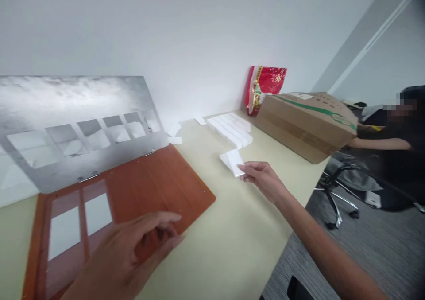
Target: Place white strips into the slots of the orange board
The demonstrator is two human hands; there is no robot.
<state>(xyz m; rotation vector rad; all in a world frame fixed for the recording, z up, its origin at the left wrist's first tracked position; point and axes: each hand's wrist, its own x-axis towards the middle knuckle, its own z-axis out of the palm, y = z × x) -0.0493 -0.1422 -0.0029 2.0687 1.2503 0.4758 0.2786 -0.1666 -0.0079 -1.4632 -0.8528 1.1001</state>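
My right hand (260,176) pinches a small white card (235,161) above the table; a second white surface angles off its left side, and I cannot tell whether it is a fold or another card. Just behind it lie rows of stacked white cards (229,127). My left hand (133,247) hovers over an orange-brown board (152,180), thumb and fingers apart, with nothing in it. Two white cards, a left one (64,232) and a right one (98,213), lie in the board's recessed slots. Hinged to its back edge, a metal lid (83,100) with rectangular cutouts stands raised.
A cardboard box (305,125) with green tape print sits at the table's right edge. Behind it a red bag (265,85) leans on the wall. Loose white slips (175,139) lie by the lid. A person (401,149) and a wheeled chair (338,193) are at right.
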